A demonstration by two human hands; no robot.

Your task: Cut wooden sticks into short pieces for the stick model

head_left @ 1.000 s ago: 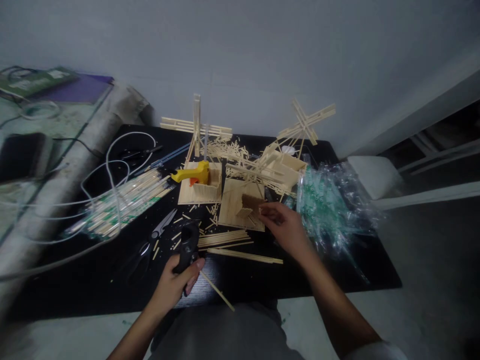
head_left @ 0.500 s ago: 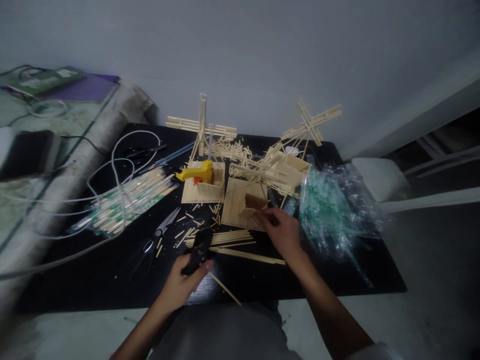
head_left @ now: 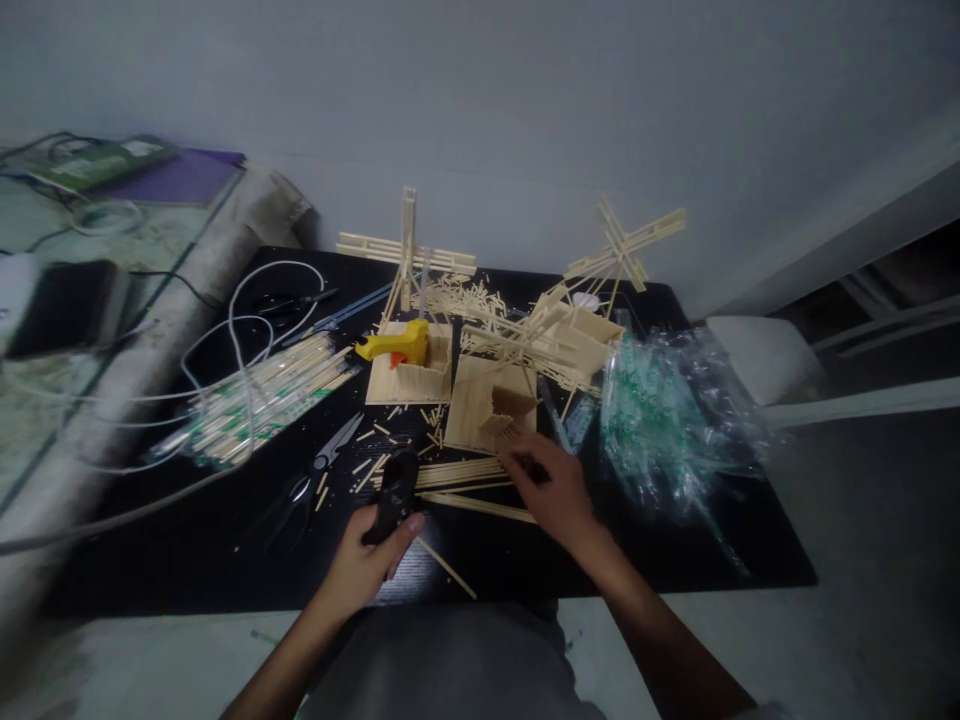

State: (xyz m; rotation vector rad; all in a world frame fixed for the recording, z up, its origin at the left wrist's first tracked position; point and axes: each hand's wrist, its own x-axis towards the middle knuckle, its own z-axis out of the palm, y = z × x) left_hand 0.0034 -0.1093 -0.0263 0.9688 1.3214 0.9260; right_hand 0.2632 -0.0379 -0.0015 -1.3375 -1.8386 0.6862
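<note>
My left hand (head_left: 367,562) is closed round a black hand tool (head_left: 395,495) with a rounded head; its exact kind is too dark to make out. My right hand (head_left: 551,490) has its fingers drawn together at the front right edge of a flat wooden-stick base (head_left: 469,410). Whatever is between those fingertips is too small to tell. A low stick wall (head_left: 511,403) stands on this base. Loose thin sticks (head_left: 457,472) lie between my hands, with short cut pieces (head_left: 375,440) scattered to their left. One long stick (head_left: 448,568) rests near my left thumb.
A yellow glue gun (head_left: 397,345) lies on a second stick base (head_left: 386,385). Scissors (head_left: 322,465) and bagged sticks (head_left: 262,400) are at left among white cables (head_left: 232,340). Windmill-like stick frames (head_left: 409,250) stand behind. Crumpled green-and-clear plastic (head_left: 667,420) covers the right side.
My right hand has moved down and slightly left, from beside the low stick wall to the base's front edge. My left hand still grips the black tool in nearly the same place.
</note>
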